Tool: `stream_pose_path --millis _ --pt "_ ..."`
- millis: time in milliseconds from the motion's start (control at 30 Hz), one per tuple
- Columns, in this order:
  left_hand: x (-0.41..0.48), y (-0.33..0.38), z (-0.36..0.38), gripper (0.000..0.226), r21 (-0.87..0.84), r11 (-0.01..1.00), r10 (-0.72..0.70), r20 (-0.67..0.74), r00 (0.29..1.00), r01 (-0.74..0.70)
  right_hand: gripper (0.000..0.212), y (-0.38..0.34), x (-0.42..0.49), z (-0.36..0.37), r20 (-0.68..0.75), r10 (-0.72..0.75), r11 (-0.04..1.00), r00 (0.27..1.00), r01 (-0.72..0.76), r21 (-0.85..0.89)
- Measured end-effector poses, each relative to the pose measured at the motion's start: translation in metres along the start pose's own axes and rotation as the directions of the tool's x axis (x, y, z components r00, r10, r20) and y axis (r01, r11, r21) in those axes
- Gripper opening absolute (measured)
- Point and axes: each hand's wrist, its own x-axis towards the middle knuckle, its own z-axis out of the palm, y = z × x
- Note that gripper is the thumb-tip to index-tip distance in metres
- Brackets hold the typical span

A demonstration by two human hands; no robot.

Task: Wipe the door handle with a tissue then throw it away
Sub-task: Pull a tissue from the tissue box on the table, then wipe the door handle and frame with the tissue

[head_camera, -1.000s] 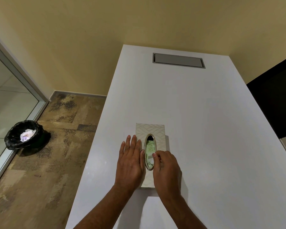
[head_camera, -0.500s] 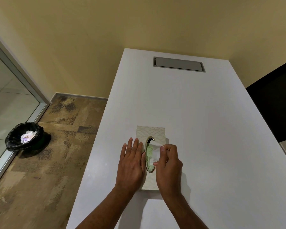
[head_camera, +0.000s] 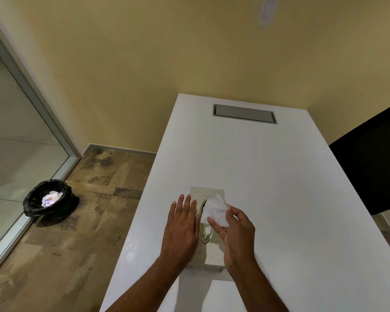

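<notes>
While a black-lined bin (head_camera: 47,200) with crumpled paper inside waits on the floor well to the left of both hands, the left hand (head_camera: 182,230) lies flat and released on the tissue box (head_camera: 208,194), apparently to stop it lifting off the desk (head_camera: 279,199). Just right of it, the right hand (head_camera: 236,233) pinches the white tissue (head_camera: 216,211), partly drawn from the slot. No door handle shows. No readable writing or brand appears.
</notes>
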Motion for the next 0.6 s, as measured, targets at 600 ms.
stream_pose_path --millis 600 --pt "-0.105 -0.03 -0.205 0.058 0.111 0.979 -0.098 -0.467 0.879 0.168 0.004 -0.052 -0.163 0.094 0.332 0.046 0.977 0.942 0.027 -0.213"
